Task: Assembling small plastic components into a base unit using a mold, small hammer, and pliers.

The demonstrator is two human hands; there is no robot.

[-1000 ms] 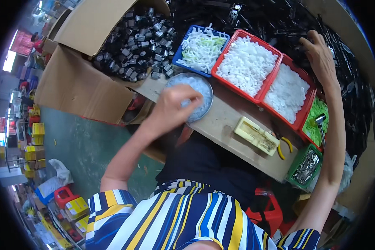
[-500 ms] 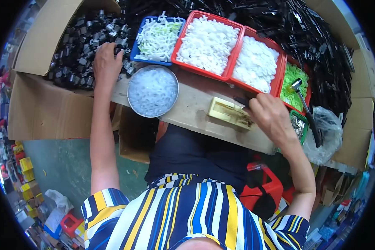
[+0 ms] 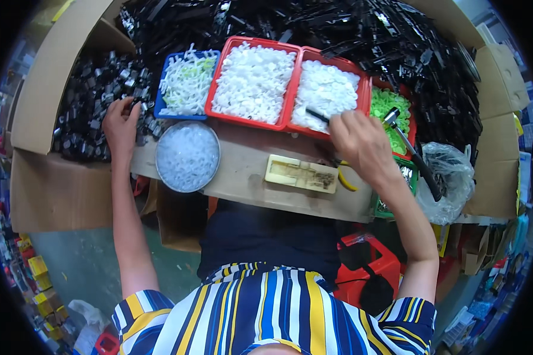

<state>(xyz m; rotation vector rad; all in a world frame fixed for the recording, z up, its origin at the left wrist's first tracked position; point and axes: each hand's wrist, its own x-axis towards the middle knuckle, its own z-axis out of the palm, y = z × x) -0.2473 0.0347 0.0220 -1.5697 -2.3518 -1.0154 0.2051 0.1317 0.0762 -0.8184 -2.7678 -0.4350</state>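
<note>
My left hand point(image 3: 121, 129) reaches into the heap of small black blocks point(image 3: 89, 103) at the left, its thumb and fingertips closed round what looks like one dark block. My right hand point(image 3: 364, 145) grips a narrow black strip point(image 3: 318, 115), whose end sticks out leftward above the red tray of white discs point(image 3: 328, 89). Below it on the board lies a cream-coloured rectangular fixture point(image 3: 302, 173) with a slot and a dark-stained end. A yellow curved tool handle point(image 3: 346, 179) shows beside that fixture, partly hidden by my right hand.
A round metal bowl of clear pieces point(image 3: 188, 157) stands near my left forearm. Behind it are a blue tray point(image 3: 160, 109) and a red tray point(image 3: 251, 123) of white parts. A hammer point(image 3: 417, 155) leans across green parts; a plastic bag point(image 3: 447, 174) lies beside it. Long black strips point(image 3: 266, 21) are heaped behind.
My right hand has risen from beside the cream fixture, lifting the black strip with it and uncovering the yellow handle. My left hand stays at the black blocks, its fingers closer together. The whole view has shifted.
</note>
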